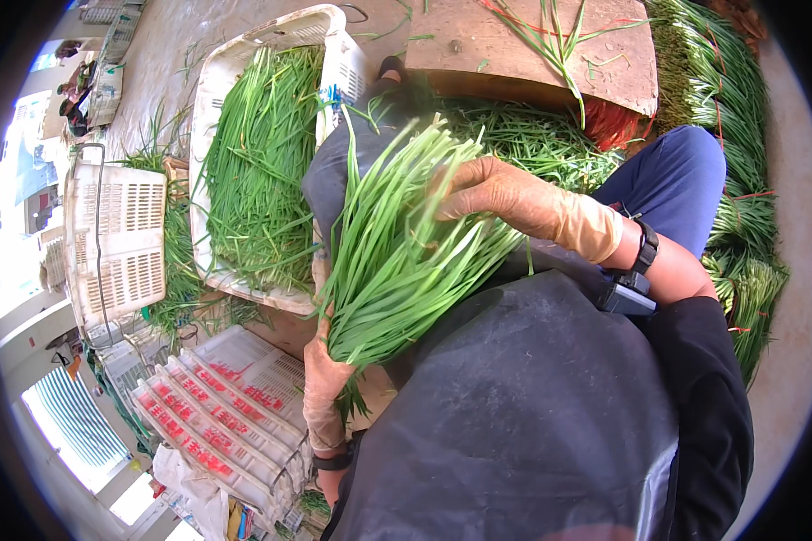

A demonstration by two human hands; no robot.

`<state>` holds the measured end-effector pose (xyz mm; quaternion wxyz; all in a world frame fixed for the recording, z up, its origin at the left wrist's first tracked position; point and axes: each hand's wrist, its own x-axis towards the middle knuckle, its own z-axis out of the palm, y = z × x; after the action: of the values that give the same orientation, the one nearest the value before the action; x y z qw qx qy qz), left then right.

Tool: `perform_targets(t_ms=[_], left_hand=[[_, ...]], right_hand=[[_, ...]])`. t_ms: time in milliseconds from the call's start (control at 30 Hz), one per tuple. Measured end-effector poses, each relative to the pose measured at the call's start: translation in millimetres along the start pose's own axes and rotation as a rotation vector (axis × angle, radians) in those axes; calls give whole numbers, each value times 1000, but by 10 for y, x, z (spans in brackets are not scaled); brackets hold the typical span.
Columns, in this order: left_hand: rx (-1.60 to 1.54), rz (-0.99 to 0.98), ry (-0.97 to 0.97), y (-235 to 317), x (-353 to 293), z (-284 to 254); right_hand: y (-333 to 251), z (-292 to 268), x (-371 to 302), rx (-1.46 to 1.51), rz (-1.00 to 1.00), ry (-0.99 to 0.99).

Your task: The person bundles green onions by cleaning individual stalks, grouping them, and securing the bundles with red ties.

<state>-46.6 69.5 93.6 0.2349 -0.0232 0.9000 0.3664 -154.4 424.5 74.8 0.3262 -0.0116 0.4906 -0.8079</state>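
A thick bunch of garlic chives [406,261], long flat green leaves with paler ends at the top, lies across my lap over a dark apron. My left hand [327,374], in a thin pale glove, holds it from the left side, and its fingers are mostly hidden behind the leaves. From the right, my gloved right hand [496,198] reaches over the upper part of the bunch. Its fingers are bent and closed on some of the leaves, the tips slightly blurred.
A white plastic crate [347,68] full of loose chives stands ahead on the left. Beyond my right knee is a wooden board [532,54] with red ties and a few leaves. Tied bundles [740,117] line the right. Empty-looking white crates [117,234] stand at the left.
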Motion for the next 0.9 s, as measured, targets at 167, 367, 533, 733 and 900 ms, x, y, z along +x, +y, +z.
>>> perform_targets(t_ms=[167,367,533,733,900], left_hand=[[2,-3,17,49,32,28],[100,40,-16,75,51,-69],[-232,-23,-59,-88,-5,-50],[-498,27,-295,-514,109,44],[-598,-30,-497,-191,196,-68]], right_hand=[[-1,-58,48,-102,-51,-49],[-217,-191,-125,-236,50,43],[-177,-985,-297,-66,-310,-94],[-197,-957,-382,-448,76,128],[-237,-456,63,-365,48,122]])
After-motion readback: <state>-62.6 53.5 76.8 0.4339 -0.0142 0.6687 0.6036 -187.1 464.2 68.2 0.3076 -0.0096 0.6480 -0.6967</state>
